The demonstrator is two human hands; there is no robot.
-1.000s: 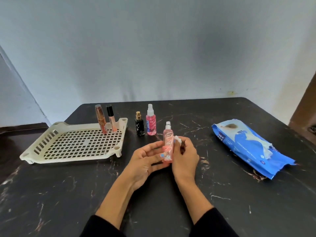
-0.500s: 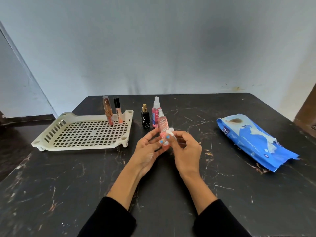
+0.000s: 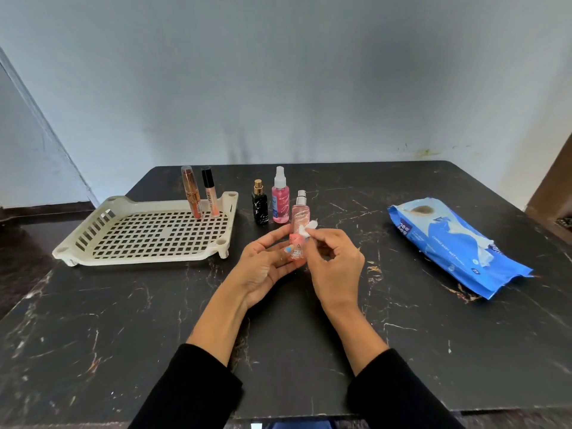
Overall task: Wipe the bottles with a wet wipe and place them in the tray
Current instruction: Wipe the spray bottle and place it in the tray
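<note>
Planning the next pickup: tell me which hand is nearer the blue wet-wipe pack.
Right. The right hand is nearer the blue wet-wipe pack, which lies to its right; the left hand is farther left.

the bottle point(image 3: 297, 226) in my left hand point(image 3: 266, 267) is pale pink with a silver top, and the wipe point(image 3: 308, 228) pinched in my right hand point(image 3: 334, 267) is white. my thumbnail is painted light blue. my sleeves point(image 3: 192, 388) are black. the tabletop point(image 3: 123, 320) is black with white and rust veins. the tray point(image 3: 148, 233) is cream with a grid of square holes. the wipes pack point(image 3: 458, 243) is bright blue with white print. behind stand a black bottle point(image 3: 260, 205) with a gold cap and a deeper pink one point(image 3: 281, 204) capped white.
</note>
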